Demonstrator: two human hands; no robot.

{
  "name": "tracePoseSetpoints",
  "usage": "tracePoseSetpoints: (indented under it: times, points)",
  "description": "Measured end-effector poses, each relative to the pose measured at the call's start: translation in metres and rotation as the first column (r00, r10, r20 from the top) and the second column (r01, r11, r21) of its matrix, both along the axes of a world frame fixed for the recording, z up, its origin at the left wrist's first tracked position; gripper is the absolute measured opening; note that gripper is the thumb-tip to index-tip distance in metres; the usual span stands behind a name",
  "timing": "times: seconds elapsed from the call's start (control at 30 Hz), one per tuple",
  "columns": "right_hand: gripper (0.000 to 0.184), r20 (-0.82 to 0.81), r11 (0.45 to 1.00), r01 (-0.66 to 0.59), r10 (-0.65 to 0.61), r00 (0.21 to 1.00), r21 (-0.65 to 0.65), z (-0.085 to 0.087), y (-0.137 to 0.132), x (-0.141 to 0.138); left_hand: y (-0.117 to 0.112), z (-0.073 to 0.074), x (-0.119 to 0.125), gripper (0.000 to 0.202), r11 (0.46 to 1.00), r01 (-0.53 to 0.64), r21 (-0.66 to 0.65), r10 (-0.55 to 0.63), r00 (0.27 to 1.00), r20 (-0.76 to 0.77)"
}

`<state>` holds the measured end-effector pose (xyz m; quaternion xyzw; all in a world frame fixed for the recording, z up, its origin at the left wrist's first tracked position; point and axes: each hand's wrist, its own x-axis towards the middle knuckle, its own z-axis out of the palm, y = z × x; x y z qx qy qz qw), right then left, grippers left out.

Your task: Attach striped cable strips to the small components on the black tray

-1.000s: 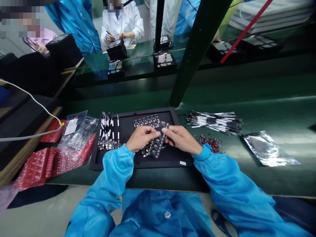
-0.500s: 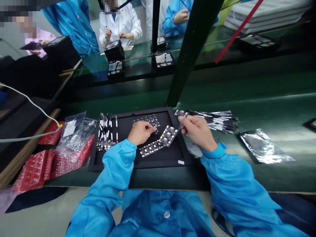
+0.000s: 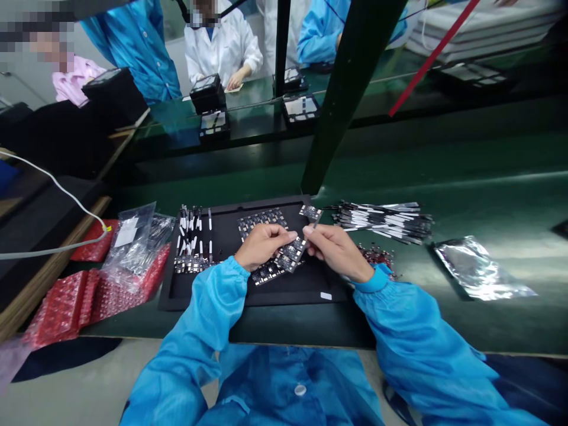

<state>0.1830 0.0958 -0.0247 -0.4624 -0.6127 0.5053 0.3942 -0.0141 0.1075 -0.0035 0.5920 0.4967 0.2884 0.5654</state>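
Over the black tray, my left hand pinches the circuit-board panel between thumb and fingers; my right hand, returned from the tray's right edge, is closed just beside it, fingertips clamped on a small board strip. I judge the work two-handed again; whether strip and panel join I cannot tell. Half a second ago my hands stood well apart. Farther off, a co-worker's hand has dropped toward a pale card.

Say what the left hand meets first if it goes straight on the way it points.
Likely the right hand, its fingertips close ahead of the left hand; depth is unclear from one view.
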Motion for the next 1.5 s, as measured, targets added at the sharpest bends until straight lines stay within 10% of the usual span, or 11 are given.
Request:
tracePoseSetpoints:
  times: [0.1, 0.27, 0.4, 0.5, 0.63, 0.73, 1.07, 1.17, 1.33, 1.4, 1.5]
  points:
    - [0.052, 0.129, 0.992, 0.02, -0.036, 0.991, 0.121, -0.003, -0.002, -0.004, -0.005, -0.006, 0.007, 0.037, 0.975, -0.056, 0.217, 0.069, 0.996, -0.053]
    - [0.053, 0.29, 0.948, 0.113, -0.203, 0.935, 0.299, -0.004, -0.002, -0.009, -0.019, -0.004, 0.017, 0.033, 0.616, 0.043, 0.787, 0.232, 0.944, -0.234]
    - [0.051, 0.136, 0.944, 0.264, -0.293, 0.946, 0.198, -0.004, 0.005, 0.007, -0.002, 0.005, 0.009, 0.032, 0.784, -0.122, 0.609, 0.327, 0.914, -0.238]
    - [0.049, 0.0, 0.942, 0.324, -0.325, 0.946, 0.092, -0.005, 0.01, 0.019, 0.025, 0.0, 0.01, 0.031, 0.935, 0.018, 0.353, 0.133, 0.908, -0.398]
    - [0.052, 0.013, 0.953, 0.286, -0.288, 0.957, 0.1, -0.006, 0.011, 0.021, 0.048, -0.016, 0.026, 0.026, 0.94, 0.202, 0.274, -0.045, 0.873, -0.486]
    - [0.056, 0.05, 0.957, 0.268, -0.275, 0.96, 0.112, -0.007, 0.012, 0.018, 0.046, -0.014, 0.031, 0.041, 0.943, 0.101, 0.318, 0.034, 0.919, -0.393]
    - [0.053, 0.032, 0.996, 0.054, -0.056, 0.998, 0.078, -0.008, 0.007, 0.01, 0.016, 0.002, 0.012, 0.045, 0.992, 0.069, -0.106, -0.071, 0.997, -0.021]
    - [0.054, 0.152, 0.974, 0.112, -0.143, 0.978, 0.195, -0.007, 0.004, 0.004, 0.004, -0.001, 0.022, 0.035, 0.972, -0.019, 0.234, 0.049, 0.991, -0.123]
    - [0.057, 0.275, 0.912, 0.223, -0.324, 0.905, 0.343, -0.005, 0.003, 0.002, -0.017, 0.009, 0.036, 0.03, 0.586, 0.166, 0.793, 0.228, 0.905, -0.358]
    - [0.055, 0.26, 0.881, 0.311, -0.413, 0.873, 0.355, -0.004, 0.005, 0.008, -0.018, 0.013, 0.032, 0.026, 0.625, 0.076, 0.777, 0.292, 0.9, -0.322]
    - [0.05, 0.202, 0.827, 0.443, -0.527, 0.826, 0.346, -0.003, 0.01, 0.018, -0.017, 0.009, 0.023, 0.023, 0.886, 0.092, 0.454, 0.089, 0.928, -0.362]
